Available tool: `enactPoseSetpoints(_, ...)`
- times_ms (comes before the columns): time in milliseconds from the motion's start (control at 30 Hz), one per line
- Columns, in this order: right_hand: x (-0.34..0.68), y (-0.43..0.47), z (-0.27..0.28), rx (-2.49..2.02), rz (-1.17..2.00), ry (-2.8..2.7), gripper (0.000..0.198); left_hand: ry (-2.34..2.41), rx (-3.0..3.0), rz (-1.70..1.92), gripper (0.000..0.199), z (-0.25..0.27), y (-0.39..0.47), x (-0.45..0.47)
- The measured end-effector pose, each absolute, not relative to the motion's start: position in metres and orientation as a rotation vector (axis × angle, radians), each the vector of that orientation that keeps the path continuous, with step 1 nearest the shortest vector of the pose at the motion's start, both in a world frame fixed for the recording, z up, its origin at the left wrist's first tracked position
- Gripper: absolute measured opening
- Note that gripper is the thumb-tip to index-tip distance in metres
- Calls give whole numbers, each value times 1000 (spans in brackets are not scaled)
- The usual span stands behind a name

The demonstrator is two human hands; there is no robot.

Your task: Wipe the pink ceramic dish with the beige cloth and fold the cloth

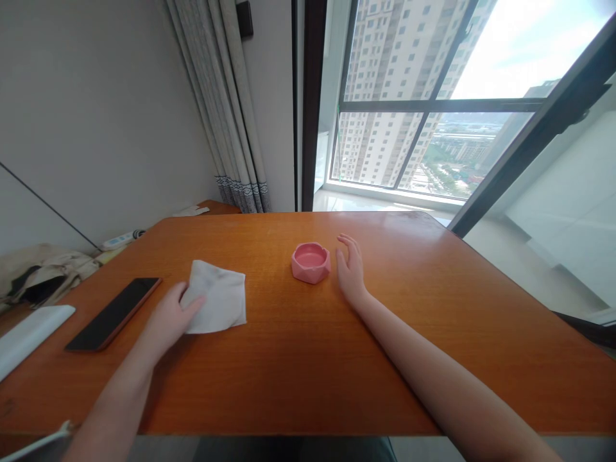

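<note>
My left hand point(176, 314) grips the left edge of a white cloth point(219, 298), thumb on top and the other fingers mostly hidden beneath it. The cloth hangs flat just over the table or rests on it; I cannot tell which. A pink faceted ashtray point(310, 264) sits upright near the middle of the wooden table point(298, 372). Just to its right is my right hand point(351, 269), fingers apart and slightly curled, holding nothing. A small gap separates that hand from the ashtray.
Left of the cloth lies a dark flat phone-like slab point(115, 314) with a reddish edge. A white object point(33, 333) lies at the left edge. Beyond it are crumpled beige fabric point(48, 269) and a power strip point(122, 239). Curtains point(231, 115) and a window stand behind the table.
</note>
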State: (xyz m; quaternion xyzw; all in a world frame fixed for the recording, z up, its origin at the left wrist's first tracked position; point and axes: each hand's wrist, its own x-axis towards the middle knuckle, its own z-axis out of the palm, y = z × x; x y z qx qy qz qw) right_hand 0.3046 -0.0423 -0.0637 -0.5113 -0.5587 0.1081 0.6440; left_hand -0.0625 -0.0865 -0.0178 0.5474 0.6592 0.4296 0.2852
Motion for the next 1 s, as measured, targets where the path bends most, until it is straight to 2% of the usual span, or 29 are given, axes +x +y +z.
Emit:
enactPoseSetpoints(100, 293, -53, -47, -978, 595, -1336, 42, 1363, 1247, 1189, 47, 1, -95, -8)
enactPoseSetpoints(200, 278, -60, -34, -777, 1140, -1274, 61, 1008, 982, 1264, 47, 17, -93, 40)
enactPoseSetpoints(300, 272, -63, -23, -683, 1580, -1119, 70, 821, 949, 1223, 47, 22, -79, 73)
enactPoseSetpoints(367, 275, -63, -17, -659, 1718, -1014, 68, 802, 1012, 1217, 46, 17, -66, 90)
enactPoseSetpoints(467, 284, -62, -14, -705, 1760, -908, 58, 916, 1181, 1258, 44, 2, -47, 107)
enactPoseSetpoints(533, 289, -58, -16, -811, 1694, -874, 45, 1009, 1328, 1278, 42, -11, -38, 115)
enactPoseSetpoints(600, 294, -54, -17, -935, 1480, -832, 36, 1061, 1454, 1324, 36, -24, -30, 121)
enactPoseSetpoints(733, 305, -51, -14, -1109, 655, -985, 36, 1176, 1643, 1508, 23, -53, -22, 122)
enactPoseSetpoints(833, 310, -54, -12, -1212, 137, -1435, 35, 1254, 1759, 1440, 33, -74, -17, 120)
enactPoseSetpoints(900, 307, -57, -14, -1248, 22, -1855, 25, 1251, 1763, 1296, 44, -83, -15, 120)
enactPoseSetpoints(1000, 296, -61, -22, -1321, 45, -2311, 16, 1258, 1782, 1111, 52, -88, -13, 121)
